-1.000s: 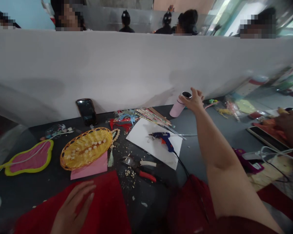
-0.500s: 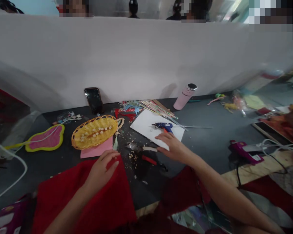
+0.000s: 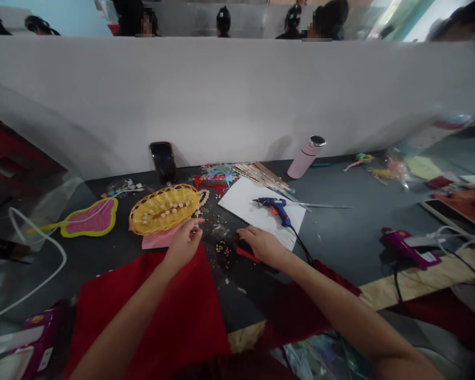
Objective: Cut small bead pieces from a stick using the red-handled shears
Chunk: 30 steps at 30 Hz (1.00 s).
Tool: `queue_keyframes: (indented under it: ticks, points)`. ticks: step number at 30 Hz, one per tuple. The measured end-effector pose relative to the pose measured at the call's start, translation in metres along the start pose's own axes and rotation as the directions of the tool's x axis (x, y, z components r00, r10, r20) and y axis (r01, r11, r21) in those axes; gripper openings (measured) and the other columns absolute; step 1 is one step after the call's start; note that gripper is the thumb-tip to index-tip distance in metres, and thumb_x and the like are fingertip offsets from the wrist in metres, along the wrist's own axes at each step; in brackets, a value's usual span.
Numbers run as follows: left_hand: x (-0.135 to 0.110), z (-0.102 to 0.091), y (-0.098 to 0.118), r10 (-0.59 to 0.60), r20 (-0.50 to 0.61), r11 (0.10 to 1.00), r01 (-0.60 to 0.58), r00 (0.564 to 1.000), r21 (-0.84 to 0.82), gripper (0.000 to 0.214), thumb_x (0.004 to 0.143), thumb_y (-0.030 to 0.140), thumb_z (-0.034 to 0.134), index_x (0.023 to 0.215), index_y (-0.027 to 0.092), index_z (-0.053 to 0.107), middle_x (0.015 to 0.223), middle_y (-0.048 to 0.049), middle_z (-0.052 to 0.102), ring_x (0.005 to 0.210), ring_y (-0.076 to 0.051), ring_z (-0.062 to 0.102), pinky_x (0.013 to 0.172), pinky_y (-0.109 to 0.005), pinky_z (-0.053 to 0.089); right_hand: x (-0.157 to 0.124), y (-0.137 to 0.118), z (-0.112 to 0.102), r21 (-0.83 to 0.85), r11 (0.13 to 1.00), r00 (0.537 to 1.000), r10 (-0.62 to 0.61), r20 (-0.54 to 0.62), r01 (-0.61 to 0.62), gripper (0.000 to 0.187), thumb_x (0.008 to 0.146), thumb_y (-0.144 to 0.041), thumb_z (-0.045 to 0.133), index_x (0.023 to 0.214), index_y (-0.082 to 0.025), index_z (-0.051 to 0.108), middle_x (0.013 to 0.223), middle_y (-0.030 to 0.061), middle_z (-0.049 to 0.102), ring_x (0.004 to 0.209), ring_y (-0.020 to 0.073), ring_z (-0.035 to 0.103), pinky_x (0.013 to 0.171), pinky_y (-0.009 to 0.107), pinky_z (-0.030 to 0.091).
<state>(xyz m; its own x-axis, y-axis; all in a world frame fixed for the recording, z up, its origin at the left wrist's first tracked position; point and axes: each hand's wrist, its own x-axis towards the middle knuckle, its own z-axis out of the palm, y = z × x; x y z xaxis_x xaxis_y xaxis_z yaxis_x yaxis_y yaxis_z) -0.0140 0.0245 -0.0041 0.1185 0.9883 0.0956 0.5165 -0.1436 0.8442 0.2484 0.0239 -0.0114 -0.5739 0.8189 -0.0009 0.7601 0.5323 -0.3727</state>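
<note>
My left hand (image 3: 185, 241) rests at the far edge of a red felt sheet (image 3: 162, 311), its fingers curled together next to a pink paper (image 3: 156, 240) under a yellow wicker basket (image 3: 164, 209) that holds pale beads. My right hand (image 3: 261, 244) lies palm down over red-handled pliers (image 3: 248, 254), covering most of them; its fingers curl at the tool. Loose beads (image 3: 221, 247) are scattered between the two hands. A blue glue gun (image 3: 275, 205) lies on white paper (image 3: 261, 214) just beyond my right hand.
A pink flask (image 3: 305, 157) and a dark phone (image 3: 163, 161) stand against the white partition (image 3: 237, 95). Ribbons and sticks (image 3: 241, 177) lie behind the paper. A pink leaf-shaped fan (image 3: 89, 219) is at the left, a magenta glue gun (image 3: 404, 245) at the right. Other people sit beyond the partition.
My right hand left the pink flask, came back across the white paper and settled on the red-handled pliers. My left hand slid forward over the red felt towards the basket.
</note>
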Motion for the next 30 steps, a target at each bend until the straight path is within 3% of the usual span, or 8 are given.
queue_keyframes:
  ticks: [6, 10, 13, 16, 18, 22, 26, 30]
  points:
    - [0.005, 0.009, -0.017, -0.051, -0.022, 0.972, 0.045, 0.998, -0.233, 0.035, 0.081, 0.023, 0.049, 0.115, 0.018, 0.051, 0.117, -0.0106, 0.055, 0.094, -0.018, 0.058, 0.08, -0.034, 0.048, 0.003, -0.003, -0.003, 0.445, 0.895, 0.987, 0.062, -0.148, 0.01, 0.033, 0.087, -0.02, 0.041, 0.119, -0.023, 0.049, 0.11, 0.0064, 0.059, 0.099, 0.02, 0.055, 0.087, 0.036, 0.044]
    - [0.005, 0.014, 0.0, -0.049, 0.026, 0.958, 0.055, 0.998, -0.282, 0.034, 0.081, 0.029, 0.051, 0.113, 0.017, 0.054, 0.115, -0.0107, 0.057, 0.092, -0.019, 0.057, 0.077, -0.033, 0.049, 0.011, -0.013, -0.006, 0.652, 0.758, 0.962, 0.176, -0.207, 0.002, 0.028, 0.088, -0.027, 0.042, 0.114, -0.026, 0.052, 0.105, 0.0037, 0.061, 0.096, 0.0213, 0.056, 0.087, 0.039, 0.043]
    - [0.003, 0.022, 0.019, -0.051, 0.174, 0.915, 0.116, 0.983, -0.387, 0.037, 0.083, 0.035, 0.049, 0.115, 0.017, 0.053, 0.103, -0.0092, 0.061, 0.084, -0.018, 0.059, 0.071, -0.031, 0.05, 0.014, -0.023, -0.005, 0.76, 0.647, 0.953, 0.189, -0.239, 0.062, 0.025, 0.085, -0.03, 0.047, 0.109, -0.029, 0.056, 0.105, 0.0016, 0.061, 0.1, 0.0216, 0.054, 0.091, 0.04, 0.04]
    - [-0.002, 0.035, 0.034, -0.013, 0.312, 0.877, 0.161, 0.95, -0.453, 0.045, 0.08, 0.04, 0.054, 0.119, 0.017, 0.049, 0.096, -0.0077, 0.062, 0.074, -0.016, 0.06, 0.061, -0.028, 0.05, 0.012, -0.029, 0.005, 0.894, 0.445, 0.961, 0.224, -0.163, 0.048, 0.026, 0.084, -0.034, 0.052, 0.109, -0.029, 0.057, 0.1, 0.0006, 0.061, 0.099, 0.0208, 0.053, 0.09, 0.038, 0.041]
    - [-0.004, 0.042, 0.04, -0.006, 0.35, 0.879, 0.172, 0.937, -0.444, 0.048, 0.078, 0.042, 0.055, 0.119, 0.017, 0.048, 0.093, -0.0065, 0.062, 0.07, -0.016, 0.059, 0.056, -0.026, 0.048, 0.008, -0.03, 0.014, 0.978, 0.21, 0.963, 0.269, -0.036, -0.022, 0.028, 0.083, -0.039, 0.053, 0.109, -0.029, 0.057, 0.095, 0.0008, 0.061, 0.09, 0.019, 0.056, 0.081, 0.035, 0.045]
    - [0.002, 0.043, 0.04, -0.036, 0.237, 0.951, 0.106, 0.971, -0.29, 0.039, 0.082, 0.041, 0.049, 0.112, 0.016, 0.052, 0.096, -0.0074, 0.061, 0.075, -0.017, 0.059, 0.061, -0.027, 0.048, 0.002, -0.028, 0.018, 0.976, -0.173, 0.975, 0.158, 0.156, -0.128, 0.044, 0.074, -0.038, 0.065, 0.115, -0.027, 0.052, 0.089, 0.0015, 0.057, 0.066, 0.0128, 0.053, 0.056, 0.025, 0.045]
    - [0.021, 0.032, 0.023, 0.049, 0.069, 0.99, -0.058, 0.996, 0.131, 0.026, 0.081, 0.027, 0.05, 0.105, 0.017, 0.056, 0.101, -0.0083, 0.058, 0.086, -0.02, 0.056, 0.077, -0.033, 0.046, 0.003, -0.027, 0.015, 0.976, -0.19, 0.984, 0.121, 0.129, -0.104, 0.055, 0.062, -0.024, 0.075, 0.112, -0.028, 0.052, 0.096, 0.0012, 0.054, 0.061, 0.0093, 0.047, 0.048, 0.021, 0.039]
    - [0.034, 0.033, 0.006, 0.102, 0.119, 0.875, -0.146, 0.988, 0.462, 0.015, 0.08, 0.022, 0.051, 0.092, 0.016, 0.059, 0.092, -0.0094, 0.056, 0.091, -0.023, 0.054, 0.083, -0.037, 0.041, 0.007, -0.027, 0.019, 0.982, -0.176, 0.981, 0.171, 0.096, -0.065, 0.037, 0.068, -0.021, 0.069, 0.101, -0.025, 0.054, 0.094, 0.0019, 0.056, 0.056, 0.0085, 0.044, 0.046, 0.022, 0.035]
